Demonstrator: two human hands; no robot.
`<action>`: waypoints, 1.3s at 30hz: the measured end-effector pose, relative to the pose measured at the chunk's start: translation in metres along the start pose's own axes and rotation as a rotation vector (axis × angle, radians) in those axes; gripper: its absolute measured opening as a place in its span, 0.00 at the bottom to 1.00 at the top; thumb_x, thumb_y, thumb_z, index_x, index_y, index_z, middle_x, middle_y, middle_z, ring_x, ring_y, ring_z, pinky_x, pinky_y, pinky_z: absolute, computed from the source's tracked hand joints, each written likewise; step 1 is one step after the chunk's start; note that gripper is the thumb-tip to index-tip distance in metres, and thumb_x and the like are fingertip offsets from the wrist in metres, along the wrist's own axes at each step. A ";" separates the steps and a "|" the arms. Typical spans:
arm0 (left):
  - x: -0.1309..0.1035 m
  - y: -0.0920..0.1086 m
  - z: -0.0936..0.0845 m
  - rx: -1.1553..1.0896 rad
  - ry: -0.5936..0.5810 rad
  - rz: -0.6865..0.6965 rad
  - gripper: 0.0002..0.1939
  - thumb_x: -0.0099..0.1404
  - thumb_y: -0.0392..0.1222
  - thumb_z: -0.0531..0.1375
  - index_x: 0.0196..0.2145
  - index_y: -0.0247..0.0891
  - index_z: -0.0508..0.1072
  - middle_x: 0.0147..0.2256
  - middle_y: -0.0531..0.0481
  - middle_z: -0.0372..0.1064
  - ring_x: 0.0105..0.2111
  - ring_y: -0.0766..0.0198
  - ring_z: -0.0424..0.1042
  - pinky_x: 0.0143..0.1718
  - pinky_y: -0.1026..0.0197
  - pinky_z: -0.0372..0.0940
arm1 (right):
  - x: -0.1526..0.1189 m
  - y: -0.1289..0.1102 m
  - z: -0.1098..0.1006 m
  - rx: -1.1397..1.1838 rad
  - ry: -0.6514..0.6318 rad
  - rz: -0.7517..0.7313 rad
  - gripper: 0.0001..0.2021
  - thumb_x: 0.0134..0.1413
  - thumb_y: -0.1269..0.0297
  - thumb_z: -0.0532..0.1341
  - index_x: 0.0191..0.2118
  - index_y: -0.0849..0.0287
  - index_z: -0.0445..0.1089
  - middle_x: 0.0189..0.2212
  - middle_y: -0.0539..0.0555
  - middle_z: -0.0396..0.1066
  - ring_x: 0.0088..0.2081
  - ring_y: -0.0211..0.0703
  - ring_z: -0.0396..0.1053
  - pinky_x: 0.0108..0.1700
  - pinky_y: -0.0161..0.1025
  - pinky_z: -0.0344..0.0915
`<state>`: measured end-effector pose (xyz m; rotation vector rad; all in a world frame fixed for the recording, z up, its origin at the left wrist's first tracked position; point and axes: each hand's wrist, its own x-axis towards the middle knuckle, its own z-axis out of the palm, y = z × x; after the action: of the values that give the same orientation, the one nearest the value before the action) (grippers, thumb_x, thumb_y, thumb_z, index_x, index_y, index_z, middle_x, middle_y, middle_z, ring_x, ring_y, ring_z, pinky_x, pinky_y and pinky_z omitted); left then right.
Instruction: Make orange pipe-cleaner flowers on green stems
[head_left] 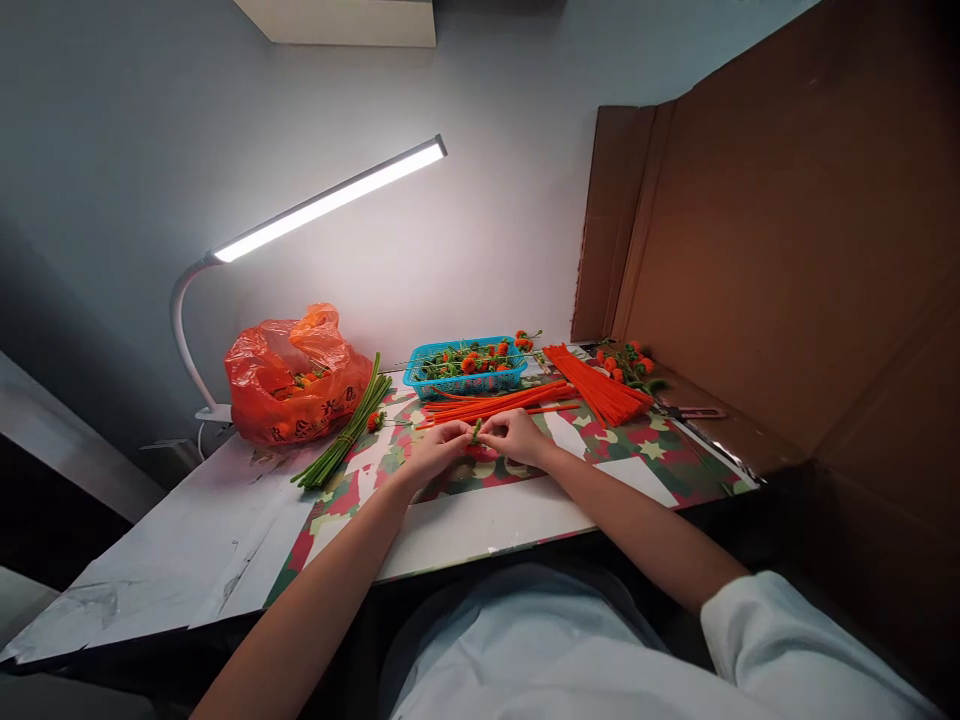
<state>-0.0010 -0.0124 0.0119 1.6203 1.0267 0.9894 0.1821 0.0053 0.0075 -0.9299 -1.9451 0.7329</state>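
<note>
Between my two hands is a short, fuzzy green pipe cleaner [476,430], bent or twisted; its exact shape is too small to make out. The fingers of my left hand [439,449] pinch it from the left. From the other side, my right hand [519,438] closes thumb and fingers on it. Just behind the hands lies a loose row of orange pipe cleaners [499,402], and a thicker orange bundle [600,388] fans out to the right. A small orange pipe-cleaner flower [375,421] on a thin stem rests left of my left hand.
A blue basket [465,386] of orange and green flowers stands at the back. Leftward are a tied bundle of green pipe cleaners [341,440], an orange plastic bag [300,385] and a lamp [330,203]. More flowers [626,362] and a cutter [694,412] lie by the cardboard wall [772,230].
</note>
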 end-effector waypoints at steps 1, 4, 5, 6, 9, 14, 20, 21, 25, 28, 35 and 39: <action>0.001 -0.002 0.001 0.040 0.018 0.018 0.15 0.53 0.52 0.63 0.27 0.35 0.71 0.28 0.51 0.70 0.29 0.64 0.69 0.32 0.62 0.65 | 0.000 0.001 0.000 -0.034 0.008 -0.008 0.08 0.46 0.62 0.65 0.27 0.63 0.77 0.17 0.50 0.69 0.20 0.33 0.58 0.23 0.32 0.52; 0.004 -0.008 0.002 0.155 0.072 0.082 0.14 0.54 0.52 0.61 0.29 0.37 0.72 0.29 0.50 0.70 0.31 0.62 0.69 0.35 0.61 0.65 | 0.000 0.005 0.001 -0.115 0.017 -0.022 0.06 0.47 0.66 0.65 0.26 0.63 0.77 0.17 0.49 0.69 0.20 0.32 0.58 0.24 0.31 0.51; 0.005 -0.009 0.002 0.190 0.086 0.103 0.13 0.54 0.51 0.61 0.28 0.37 0.72 0.30 0.50 0.71 0.32 0.61 0.69 0.36 0.61 0.65 | 0.001 0.006 0.002 -0.134 0.012 -0.024 0.05 0.47 0.66 0.65 0.26 0.62 0.77 0.18 0.49 0.70 0.20 0.32 0.58 0.25 0.31 0.51; 0.005 -0.010 0.002 0.222 0.097 0.123 0.12 0.54 0.50 0.61 0.28 0.37 0.72 0.30 0.50 0.71 0.33 0.61 0.69 0.37 0.60 0.65 | 0.001 0.006 0.003 -0.149 0.006 -0.025 0.05 0.47 0.67 0.65 0.26 0.62 0.77 0.18 0.49 0.70 0.20 0.32 0.58 0.25 0.31 0.51; 0.005 -0.010 0.001 0.299 0.124 0.172 0.10 0.54 0.47 0.60 0.25 0.38 0.72 0.31 0.48 0.71 0.34 0.59 0.70 0.37 0.59 0.65 | 0.002 0.009 0.006 -0.176 -0.008 -0.020 0.06 0.48 0.67 0.64 0.27 0.62 0.77 0.20 0.50 0.73 0.21 0.33 0.61 0.25 0.30 0.53; 0.003 -0.011 0.000 0.369 0.133 0.217 0.06 0.52 0.43 0.62 0.25 0.38 0.73 0.33 0.47 0.72 0.36 0.58 0.71 0.35 0.61 0.66 | 0.004 0.013 0.011 -0.185 -0.021 -0.005 0.07 0.48 0.66 0.62 0.30 0.62 0.78 0.27 0.54 0.78 0.26 0.37 0.69 0.27 0.31 0.57; 0.007 -0.016 -0.004 0.384 0.131 0.197 0.09 0.54 0.46 0.62 0.24 0.37 0.74 0.32 0.47 0.74 0.33 0.60 0.72 0.33 0.62 0.66 | 0.006 0.012 0.010 -0.200 -0.025 0.001 0.07 0.48 0.66 0.63 0.30 0.61 0.79 0.28 0.54 0.78 0.28 0.40 0.72 0.30 0.32 0.60; 0.008 -0.017 -0.005 0.381 0.131 0.183 0.09 0.53 0.46 0.62 0.24 0.37 0.75 0.31 0.47 0.75 0.32 0.60 0.72 0.32 0.62 0.66 | 0.006 0.011 0.010 -0.203 -0.025 0.004 0.07 0.48 0.66 0.63 0.30 0.61 0.79 0.29 0.54 0.78 0.29 0.39 0.72 0.30 0.32 0.60; 0.010 -0.019 -0.011 0.364 0.114 0.126 0.09 0.52 0.46 0.63 0.25 0.37 0.77 0.30 0.47 0.77 0.31 0.59 0.74 0.32 0.62 0.67 | 0.006 0.007 0.009 -0.215 -0.028 0.018 0.06 0.48 0.67 0.63 0.30 0.61 0.79 0.28 0.54 0.78 0.28 0.39 0.71 0.29 0.32 0.60; 0.010 -0.020 -0.015 0.361 0.104 0.104 0.10 0.52 0.47 0.63 0.25 0.38 0.78 0.31 0.47 0.78 0.31 0.58 0.74 0.32 0.62 0.67 | 0.005 0.006 0.009 -0.226 -0.029 0.024 0.06 0.48 0.68 0.63 0.30 0.61 0.78 0.27 0.53 0.78 0.27 0.38 0.70 0.29 0.32 0.59; 0.008 -0.017 -0.015 0.380 0.131 0.100 0.09 0.51 0.46 0.63 0.23 0.38 0.75 0.28 0.48 0.77 0.29 0.60 0.73 0.29 0.64 0.65 | 0.005 0.005 0.009 -0.269 -0.030 -0.003 0.06 0.49 0.67 0.63 0.30 0.60 0.78 0.26 0.53 0.78 0.26 0.37 0.69 0.29 0.32 0.58; 0.005 -0.010 -0.010 0.391 0.155 0.108 0.06 0.49 0.42 0.62 0.21 0.37 0.72 0.24 0.51 0.74 0.25 0.64 0.69 0.26 0.65 0.62 | 0.003 0.003 0.009 -0.305 -0.021 -0.029 0.05 0.49 0.66 0.63 0.29 0.59 0.78 0.26 0.52 0.77 0.27 0.38 0.69 0.31 0.32 0.58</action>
<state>-0.0100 -0.0029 0.0052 1.9564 1.3116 1.0448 0.1741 0.0082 0.0028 -1.0752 -2.1216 0.4356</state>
